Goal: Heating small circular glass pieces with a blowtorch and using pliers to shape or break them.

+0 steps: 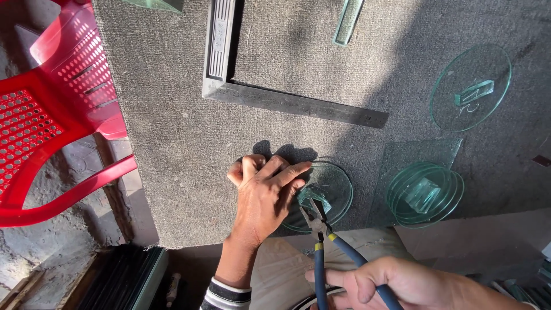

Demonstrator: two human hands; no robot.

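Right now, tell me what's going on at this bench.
A person's left hand presses flat on a round glass disc lying on a grey carpeted table. The right hand holds blue-handled pliers, their tips at the disc's near edge. A stack of glass discs and a steel square lie nearby.

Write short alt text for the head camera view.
A left hand presses a round clear glass disc onto grey carpeted table while the right hand grips blue-handled pliers at its edge. A steel square ruler and stacked glass discs lie nearby.
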